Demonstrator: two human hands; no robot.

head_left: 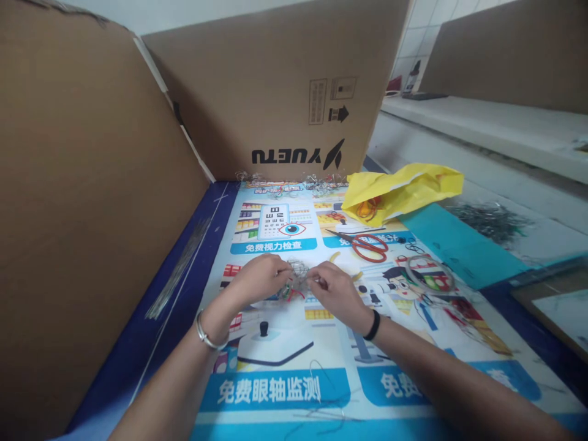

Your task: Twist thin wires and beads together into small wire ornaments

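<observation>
A small tangle of thin silvery wire [299, 269], with red and green bits in it, sits between my hands over the printed poster [271, 383]. My left hand [261, 278] pinches its left side with thumb and forefinger. From the right, my right hand [337, 293] closes on it with curled fingers. Which strands each hand grips is too fine to make out. Beyond my right hand lie scissors [370, 247] with red handles, blades pointing left. A coil of pale wire [429, 274] rests farther right, and loose wire pieces [321, 416] are scattered near the front.
Tall cardboard panels [206, 79] close off the back and left. A bundle of straight wires [179, 269] lies on the blue strip at left. At back right are a yellow bag [413, 184] with orange-red cord inside and a dark pile of wire pieces [489, 222]. Wire tangles [321, 182] lie along the back.
</observation>
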